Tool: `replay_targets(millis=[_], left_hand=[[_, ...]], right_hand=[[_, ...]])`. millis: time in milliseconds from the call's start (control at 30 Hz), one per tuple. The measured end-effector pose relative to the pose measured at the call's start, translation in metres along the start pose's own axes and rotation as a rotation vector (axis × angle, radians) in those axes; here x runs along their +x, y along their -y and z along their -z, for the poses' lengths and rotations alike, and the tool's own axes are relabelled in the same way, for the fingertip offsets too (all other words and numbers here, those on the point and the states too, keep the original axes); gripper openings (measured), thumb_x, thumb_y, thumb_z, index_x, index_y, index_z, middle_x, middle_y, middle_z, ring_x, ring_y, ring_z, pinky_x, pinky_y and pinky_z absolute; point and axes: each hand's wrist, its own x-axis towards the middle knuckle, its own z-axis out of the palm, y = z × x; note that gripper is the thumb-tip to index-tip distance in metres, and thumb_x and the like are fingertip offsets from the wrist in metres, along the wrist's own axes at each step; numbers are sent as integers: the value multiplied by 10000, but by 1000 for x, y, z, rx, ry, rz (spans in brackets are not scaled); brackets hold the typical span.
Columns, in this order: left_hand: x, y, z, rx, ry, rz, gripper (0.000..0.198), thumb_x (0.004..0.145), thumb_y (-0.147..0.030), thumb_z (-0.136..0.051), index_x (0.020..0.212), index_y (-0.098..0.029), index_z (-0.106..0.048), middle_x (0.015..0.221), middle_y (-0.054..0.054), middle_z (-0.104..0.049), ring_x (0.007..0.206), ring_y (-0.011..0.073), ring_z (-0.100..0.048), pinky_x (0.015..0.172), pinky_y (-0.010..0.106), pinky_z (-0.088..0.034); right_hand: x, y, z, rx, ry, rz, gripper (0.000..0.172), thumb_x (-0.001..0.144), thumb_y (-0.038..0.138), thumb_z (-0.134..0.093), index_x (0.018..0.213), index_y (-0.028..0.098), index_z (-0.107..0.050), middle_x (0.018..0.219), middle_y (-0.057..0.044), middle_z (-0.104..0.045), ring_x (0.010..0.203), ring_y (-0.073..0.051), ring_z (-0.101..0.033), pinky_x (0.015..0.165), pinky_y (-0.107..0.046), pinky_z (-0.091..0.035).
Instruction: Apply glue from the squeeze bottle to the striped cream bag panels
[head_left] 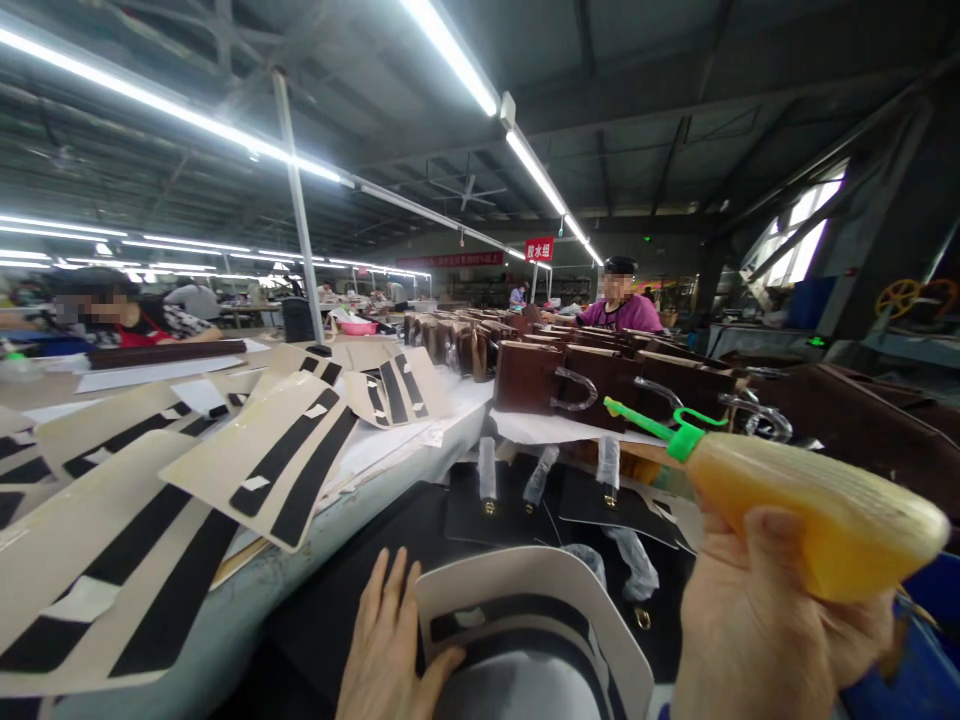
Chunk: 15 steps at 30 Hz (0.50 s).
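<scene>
My right hand (757, 610) is wrapped around a soft plastic squeeze bottle (825, 510) of amber liquid. The bottle is tipped sideways, its green nozzle pointing left and its green cap hanging by a loop. Low in the middle, my left hand (390, 640) has its fingers stretched out and spread. Its thumb rests on the inner face of a curved beige panel (517, 575) with black strips, and the panel's left edge lies between thumb and fingers. Beyond it are black bag pieces (480, 500) with plastic-wrapped straps (487, 465) and gold-coloured fittings.
Beige panels (262, 450) with black strips overlap in a pile on the left table. Rows of brown bags (525, 375) with wrapped handles stand ahead. A co-worker (622, 300) in purple is behind them, another person (127, 310) at the far left. A metal post (296, 200) rises left.
</scene>
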Motion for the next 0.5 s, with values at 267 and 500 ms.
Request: replay_targets(millis=[267,500], left_hand=[[54,-72,10,-1336,627,386,733,672,-530,-791,1279,-149,-637,1209,114,-728,1185,355,-630,1031,419,-477],[63,-84,0,-1293,635,574,498,709,-507,-810,1018,-122,-740,1162,177,-737,1175,387,-620,1080,473,-406]], right_hand=[[7,3,2,-55,-23,18,460,588,145,-870,1002,297,-741,1223,-24,-680,1157,-354,-639,1029,-782,-407],[10,-4,4,-58,-55,-13,495,474,169,-872,932,320,-757,1226,-29,-679,1212,-423,-590,1061,-846,-290]])
